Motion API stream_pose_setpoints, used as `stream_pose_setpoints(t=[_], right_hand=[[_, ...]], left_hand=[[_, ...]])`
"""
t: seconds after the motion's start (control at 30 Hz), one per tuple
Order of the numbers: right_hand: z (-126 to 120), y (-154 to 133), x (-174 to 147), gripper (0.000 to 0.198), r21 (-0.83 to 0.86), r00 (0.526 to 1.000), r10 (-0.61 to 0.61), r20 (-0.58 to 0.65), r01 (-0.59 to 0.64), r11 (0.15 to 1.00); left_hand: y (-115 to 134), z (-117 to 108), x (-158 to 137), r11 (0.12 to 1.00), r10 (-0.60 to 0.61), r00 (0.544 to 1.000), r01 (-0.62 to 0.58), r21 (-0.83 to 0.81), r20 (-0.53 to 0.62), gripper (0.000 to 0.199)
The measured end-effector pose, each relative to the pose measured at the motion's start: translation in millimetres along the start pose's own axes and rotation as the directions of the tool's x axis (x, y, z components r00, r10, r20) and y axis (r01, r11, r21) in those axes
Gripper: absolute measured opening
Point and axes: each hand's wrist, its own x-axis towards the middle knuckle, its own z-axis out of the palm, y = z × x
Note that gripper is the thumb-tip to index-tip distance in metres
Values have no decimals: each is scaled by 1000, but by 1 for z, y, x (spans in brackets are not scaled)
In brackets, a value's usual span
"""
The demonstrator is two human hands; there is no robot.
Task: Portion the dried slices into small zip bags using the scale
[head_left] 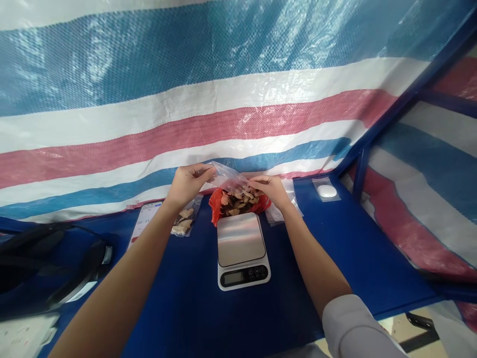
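Note:
A clear plastic bag is stretched between my two hands. My left hand pinches its left end, and my right hand grips the right end with closed fingers. Just below the bag, a red plastic bag lies open, filled with brown dried pieces that look like mushrooms or slices. In front of it sits a white kitchen scale with a bare metal plate; no digits can be read on its display.
A small bag of pale dried pieces lies left of the scale, beside a phone showing a timer. Clear bags lie behind my right wrist. A white object in a clear bag is farther right. Black headphones rest at left on the blue table.

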Motion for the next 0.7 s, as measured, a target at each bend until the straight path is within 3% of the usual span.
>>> stream_pose_setpoints(t=[0.17, 0.37, 0.53, 0.7], right_hand=[[6, -12, -6, 25, -7, 993, -116, -4, 116, 993], [18, -28, -23, 26, -6, 987, -161, 19, 161, 987], [27, -24, -44, 35, 60, 992, -122, -40, 124, 990], [31, -3, -66, 43, 92, 985, -56, -165, 72, 993]], left_hand=[[-8, -15, -22, 997, -35, 997, 30, -74, -66, 19], [-24, -24, -58, 988, -23, 999, 18, -153, -31, 30], [-32, -4, -87, 975, -48, 995, 27, -221, -89, 22], [-54, 29, -108, 893, -184, 961, 76, -443, -205, 30]])
